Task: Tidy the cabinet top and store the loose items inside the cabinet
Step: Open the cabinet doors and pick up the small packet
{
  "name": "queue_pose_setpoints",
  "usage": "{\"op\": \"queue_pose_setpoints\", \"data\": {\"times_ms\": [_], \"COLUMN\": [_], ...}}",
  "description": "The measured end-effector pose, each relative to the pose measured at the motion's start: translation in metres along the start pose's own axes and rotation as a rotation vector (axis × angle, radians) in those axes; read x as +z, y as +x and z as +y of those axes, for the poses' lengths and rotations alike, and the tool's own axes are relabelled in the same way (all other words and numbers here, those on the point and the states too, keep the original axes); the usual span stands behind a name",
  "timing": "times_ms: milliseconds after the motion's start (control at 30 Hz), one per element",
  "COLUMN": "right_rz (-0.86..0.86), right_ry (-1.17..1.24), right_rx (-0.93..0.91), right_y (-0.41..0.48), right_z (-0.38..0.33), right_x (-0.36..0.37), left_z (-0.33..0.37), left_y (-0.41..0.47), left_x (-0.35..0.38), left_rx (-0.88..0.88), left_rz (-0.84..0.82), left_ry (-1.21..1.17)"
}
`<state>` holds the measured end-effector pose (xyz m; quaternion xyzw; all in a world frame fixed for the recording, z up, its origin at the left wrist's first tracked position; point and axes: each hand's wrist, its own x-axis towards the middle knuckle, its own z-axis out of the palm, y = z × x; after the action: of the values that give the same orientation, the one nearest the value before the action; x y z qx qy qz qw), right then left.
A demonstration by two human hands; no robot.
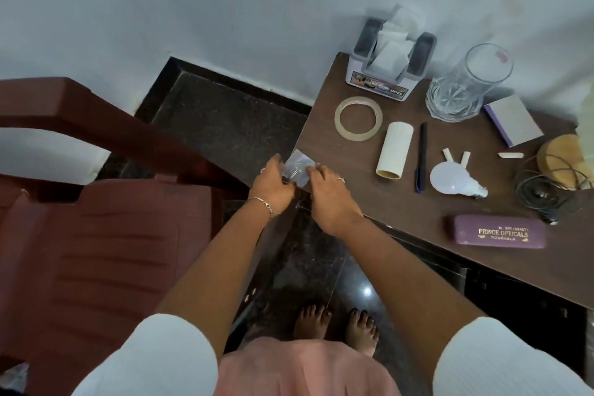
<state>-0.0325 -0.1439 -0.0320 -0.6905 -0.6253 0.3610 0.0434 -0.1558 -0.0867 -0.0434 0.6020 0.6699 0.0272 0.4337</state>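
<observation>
Clear plastic, a small crinkled packet (299, 167), is pinched between both my hands at the centre of the frame, over the left corner of the table (337, 164). My left hand (271, 182) grips its left edge and my right hand (328, 193) pinches its right edge. It is held slanted, one corner pointing to the upper left. Further right, a cardboard tube (394, 150) and a pen (421, 157) lie side by side, both running up and down the frame. A purple spectacle case (499, 231) lies crosswise at lower right.

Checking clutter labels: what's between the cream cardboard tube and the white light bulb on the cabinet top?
A slim black pen lies between the cream cardboard tube and the white light bulb; the head view shows it.
</observation>
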Motion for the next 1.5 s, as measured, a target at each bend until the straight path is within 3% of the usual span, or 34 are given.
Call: {"op": "queue_pose_setpoints", "data": {"times_ms": [300, 433, 567, 733, 1100, 1367, 1500], "right_rz": [0.043, 0.065, 0.067, 0.112, 0.341, 0.383, 0.495], "right_ry": [0.025, 0.106, 0.17, 0.27, 0.564, 0.565, 0.515], "right_rx": [-0.064, -0.062, -0.075, -0.063, 0.037, 0.066, 0.078], "right_y": [0.001, -0.001, -0.005, -0.022, -0.088, -0.025, 0.02], "right_z": [0.02, 0.026, 0.036, 0.047, 0.086, 0.157, 0.175], "right_x": [0.008, 0.009, 0.008, 0.01, 0.075, 0.132, 0.134], "left_z": [0.005, 0.005, 0.009, 0.018, -0.021, -0.079, -0.091], "left_y": [-0.011, -0.016, -0.023, -0.035, -0.072, -0.02, 0.022], "left_x": [0.024, 0.036, 0.042, 0.046, 0.111, 0.188, 0.2], "left_rx": [-0.206, -0.276, -0.329, -0.321, -0.305, -0.146, -0.056], "left_rz": [0.081, 0.193, 0.165, 0.069, 0.046, 0.008, -0.005], "left_ry": [-0.579, -0.641, -0.771, -0.758, -0.83, -0.933, -1.009]}}
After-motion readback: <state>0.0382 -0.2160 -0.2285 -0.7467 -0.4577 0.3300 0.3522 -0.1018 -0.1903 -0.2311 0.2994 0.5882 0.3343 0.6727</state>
